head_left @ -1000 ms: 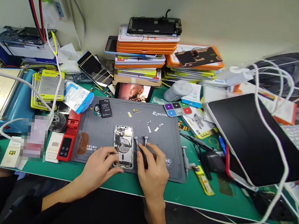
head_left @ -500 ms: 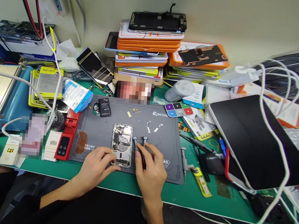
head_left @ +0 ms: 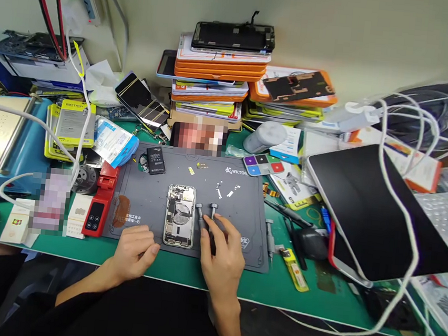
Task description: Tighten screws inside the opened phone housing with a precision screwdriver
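Note:
An opened phone (head_left: 179,229) lies on the grey work mat (head_left: 159,183), its inner parts and a round coil showing. Just left of its lower end is my left hand (head_left: 135,249), fingers curled into a loose fist off the phone; I see nothing in it. To the phone's right, my right hand (head_left: 221,252) has its fingers closed around two grey screwdrivers (head_left: 213,209), whose capped ends point away from me. The fingers hide most of their shafts. Farther back on the mat lie a black battery (head_left: 156,160) and small white pieces (head_left: 219,191).
A red device with buttons (head_left: 95,216) stands left of the mat. Another screwdriver (head_left: 270,238) and a yellow packet (head_left: 295,270) lie to the right, before a large black tablet (head_left: 378,214) crossed by a white cable (head_left: 399,200). Orange boxes (head_left: 217,73) are stacked behind.
My left hand has let go of the phone's lower left edge and drawn back left and down, its fingers curling in. My right hand stays at the screwdrivers. The view has shifted slightly.

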`<state>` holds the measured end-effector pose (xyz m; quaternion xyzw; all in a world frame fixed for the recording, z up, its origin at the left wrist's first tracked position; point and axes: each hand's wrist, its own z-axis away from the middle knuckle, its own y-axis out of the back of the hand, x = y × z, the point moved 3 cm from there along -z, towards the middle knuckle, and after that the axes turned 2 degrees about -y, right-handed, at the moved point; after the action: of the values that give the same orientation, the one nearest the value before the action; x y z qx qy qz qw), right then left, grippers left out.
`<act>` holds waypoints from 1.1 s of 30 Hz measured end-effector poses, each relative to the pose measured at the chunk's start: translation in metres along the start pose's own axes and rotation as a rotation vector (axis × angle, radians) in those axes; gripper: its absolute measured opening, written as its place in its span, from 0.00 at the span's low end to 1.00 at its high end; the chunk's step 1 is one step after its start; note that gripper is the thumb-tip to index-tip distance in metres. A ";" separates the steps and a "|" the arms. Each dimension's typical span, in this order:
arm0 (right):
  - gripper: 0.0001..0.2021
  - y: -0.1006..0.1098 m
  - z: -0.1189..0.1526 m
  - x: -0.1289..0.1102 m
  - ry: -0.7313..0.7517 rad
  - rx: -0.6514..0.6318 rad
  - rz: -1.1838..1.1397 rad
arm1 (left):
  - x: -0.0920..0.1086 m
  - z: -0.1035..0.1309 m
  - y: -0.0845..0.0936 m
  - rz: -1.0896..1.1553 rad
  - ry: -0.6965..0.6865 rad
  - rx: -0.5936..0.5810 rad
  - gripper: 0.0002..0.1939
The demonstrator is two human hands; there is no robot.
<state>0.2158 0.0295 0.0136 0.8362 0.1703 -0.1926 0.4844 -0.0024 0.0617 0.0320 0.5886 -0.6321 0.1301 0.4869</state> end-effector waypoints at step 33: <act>0.09 0.010 0.059 -0.001 0.173 0.216 -0.058 | -0.001 0.009 -0.003 0.059 -0.082 0.055 0.24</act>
<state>0.2104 -0.0268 -0.0050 0.8916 0.2138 -0.1507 0.3696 -0.0041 0.0554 0.0256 0.5876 -0.6649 0.1372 0.4402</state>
